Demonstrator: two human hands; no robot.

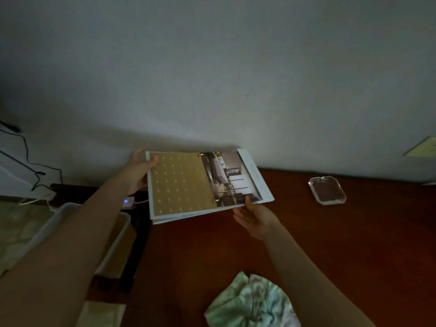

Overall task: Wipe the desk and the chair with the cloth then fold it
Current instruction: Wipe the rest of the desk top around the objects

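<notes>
Above the far left part of the counter (pixel 330 244) I have a ring binder (pixel 188 185) lifted clear of the wood, tilted so its near edge hangs lower. My left hand (pixel 139 171) grips its far left corner, thumb on the gold patterned page and fingers curled behind. My right hand (pixel 253 217) pinches the near right edge, thumb on top by the photo page and palm turned up underneath. I judge two hands are needed because the binder lies open and would flop if held at one corner.

The cloth (pixel 252 300), pale green and crumpled, lies loose on the near edge of the counter, just left of my right forearm. Neither hand touches it. I read it as parked there so that both hands are free to clear the surface first, which means the wiping of this patch is not yet done.

A clear glass ashtray (pixel 328 190) sits far right, near the wall, well apart from the binder. It looks like the next thing to be moved. Left of the counter stands a white tub (pixel 68 208), with a small blue-lit device (pixel 127 201) and black cables (pixel 28 159) beyond it. I cannot see the chair.
</notes>
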